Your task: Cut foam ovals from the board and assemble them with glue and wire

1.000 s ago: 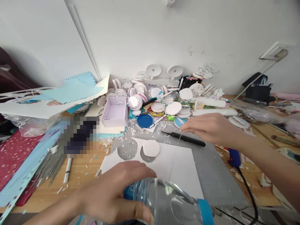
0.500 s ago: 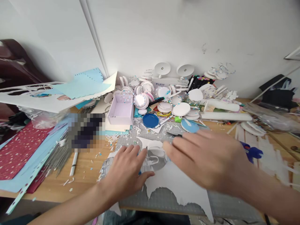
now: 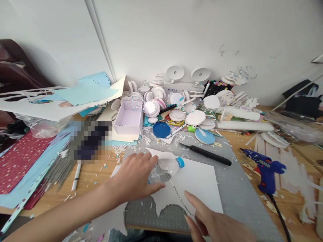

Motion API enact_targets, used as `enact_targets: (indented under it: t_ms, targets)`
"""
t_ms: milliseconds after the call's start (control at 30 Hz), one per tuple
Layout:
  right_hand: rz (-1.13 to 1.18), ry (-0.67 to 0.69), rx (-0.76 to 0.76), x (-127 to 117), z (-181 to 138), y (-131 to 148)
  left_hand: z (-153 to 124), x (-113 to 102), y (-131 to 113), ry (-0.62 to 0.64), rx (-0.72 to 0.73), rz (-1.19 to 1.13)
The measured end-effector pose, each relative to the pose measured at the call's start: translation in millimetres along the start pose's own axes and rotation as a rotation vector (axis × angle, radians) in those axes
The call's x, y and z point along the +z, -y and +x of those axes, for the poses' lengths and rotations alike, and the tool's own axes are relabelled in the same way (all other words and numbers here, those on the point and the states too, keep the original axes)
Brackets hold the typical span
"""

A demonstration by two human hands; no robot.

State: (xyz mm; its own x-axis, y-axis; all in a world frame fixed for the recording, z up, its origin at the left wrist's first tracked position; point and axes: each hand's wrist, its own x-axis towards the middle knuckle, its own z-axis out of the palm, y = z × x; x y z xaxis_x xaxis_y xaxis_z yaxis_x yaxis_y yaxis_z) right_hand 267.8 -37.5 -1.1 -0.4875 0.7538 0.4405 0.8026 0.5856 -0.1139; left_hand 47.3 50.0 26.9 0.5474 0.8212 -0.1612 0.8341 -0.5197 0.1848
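A clear plastic bottle [image 3: 169, 165] with a blue cap [image 3: 180, 162] lies on its side on white, cut-out sheet material [image 3: 196, 181]. My left hand [image 3: 137, 174] is over its left part, fingers curled round it and thumb stretched to the right. From the bottle a thin twisted strand [image 3: 179, 197] runs down to my right hand [image 3: 212, 218], low in the view. That hand's index finger and thumb are apart, while its other fingers curl where the strand meets them. Beyond the bottle, a black craft knife [image 3: 208, 155] lies on the grey cutting mat [image 3: 242, 195].
At the right lies a blue glue gun [image 3: 266, 171] with a black cord. Behind stand a pale lilac box [image 3: 128, 117], a blue round lid [image 3: 161, 130] and a heap of white discs [image 3: 195, 117]. Coloured sheets [image 3: 22, 161] and thin grey rods [image 3: 57, 171] spread leftward.
My right hand has moved down and toward me from above the sheet, uncovering the bottle's cap, the craft knife and the glue gun. My left hand stays on the bottle.
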Motion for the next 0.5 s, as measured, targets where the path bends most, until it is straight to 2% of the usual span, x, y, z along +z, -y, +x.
enact_targets:
  t_ms: [100, 167, 267, 367, 500]
  targets:
    - [0.175, 0.035, 0.185, 17, -13, 5, 3, -2, 1, 0.030, -0.007, -0.019]
    - [0.278, 0.074, 0.212, 25, -18, 7, 5, -3, 2, 0.045, -0.011, -0.053]
    - [0.325, 0.062, 0.155, 28, -18, 5, 6, -4, 4, 0.097, -0.022, -0.096]
    - [0.302, 0.002, 0.085, 19, -12, -2, 5, -8, 6, 0.128, -0.059, -0.105]
    - [0.293, 0.000, 0.021, -1, 3, -14, -3, -19, 7, 0.053, -0.113, -0.148]
